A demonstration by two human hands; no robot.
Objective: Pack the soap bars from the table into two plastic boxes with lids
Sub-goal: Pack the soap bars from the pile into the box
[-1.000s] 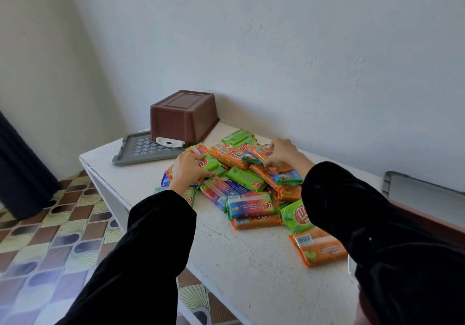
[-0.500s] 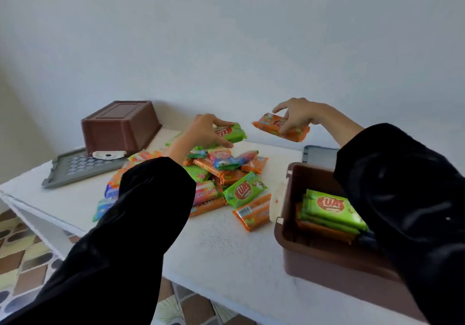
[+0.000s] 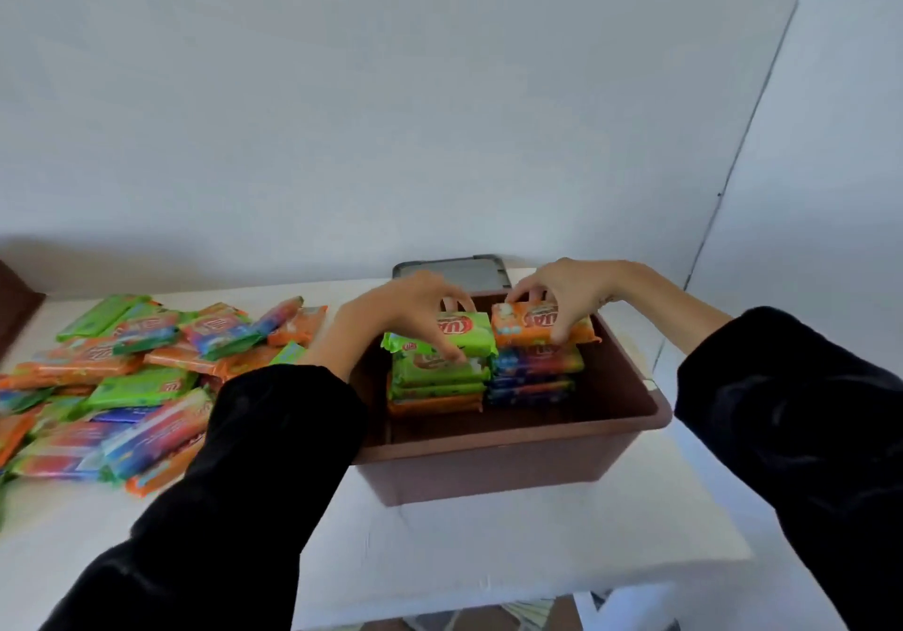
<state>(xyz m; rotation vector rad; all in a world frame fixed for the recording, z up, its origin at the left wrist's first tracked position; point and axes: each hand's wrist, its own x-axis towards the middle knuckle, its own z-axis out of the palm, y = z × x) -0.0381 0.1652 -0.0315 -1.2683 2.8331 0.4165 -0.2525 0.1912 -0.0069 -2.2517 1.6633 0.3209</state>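
Two hands hold soap bars on top of two stacks inside the brown box [image 3: 513, 454].

The left hand [image 3: 405, 312] pinches a green bar [image 3: 464, 332] between curled fingers and thumb on the left stack [image 3: 435, 386] of green and orange bars. The right hand [image 3: 567, 288] grips an orange bar [image 3: 532, 325] the same way on the right stack [image 3: 532, 376] of mostly blue bars. The stacks touch side by side at the box's far wall, and its near part shows bare floor. A grey lid [image 3: 454, 271] lies just behind the box. Left of the box, a loose pile of soap bars [image 3: 137, 376] covers the white table [image 3: 488, 547], and another brown box [image 3: 14, 308] shows at the far left edge.
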